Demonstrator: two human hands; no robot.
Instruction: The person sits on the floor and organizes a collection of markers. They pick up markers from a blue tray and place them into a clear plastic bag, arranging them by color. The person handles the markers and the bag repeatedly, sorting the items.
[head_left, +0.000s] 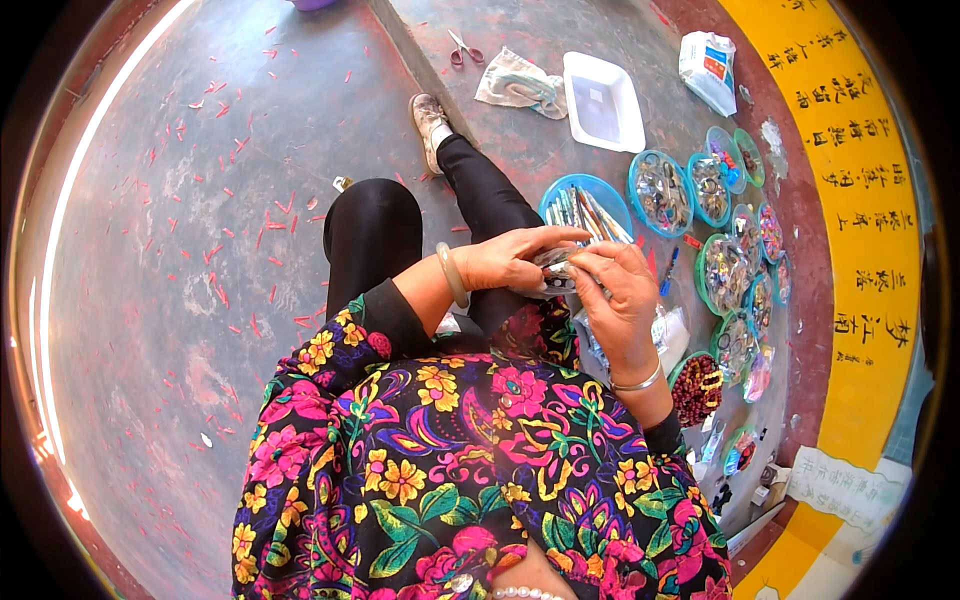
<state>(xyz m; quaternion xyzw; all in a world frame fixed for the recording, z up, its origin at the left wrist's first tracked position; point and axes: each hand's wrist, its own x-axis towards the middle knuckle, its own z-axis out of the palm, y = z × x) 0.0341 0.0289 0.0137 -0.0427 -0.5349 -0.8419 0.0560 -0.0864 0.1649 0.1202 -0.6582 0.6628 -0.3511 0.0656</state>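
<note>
Over my lap my two hands meet around a small see-through plastic container or packet [556, 284] with dark and white bits in it. My left hand [505, 262], with a pale bangle on its wrist, grips it from the left, fingers stretched across its far side. From the right, my right hand [622, 288] closes its thumb and fingertips together at its top, with a silver bangle on the wrist. Whatever small piece sits between those fingertips is hidden. Just beyond my hands stands a blue basket [549, 192] of pens or slim sticks.
Several round baskets [661, 190] of small parts cover the floor to my right. Further off lie a white tray [622, 132], a cloth [515, 84], scissors [464, 50] and a white package [708, 72]. A blue pen [669, 272] lies nearby. Red scraps [228, 192] litter the left floor.
</note>
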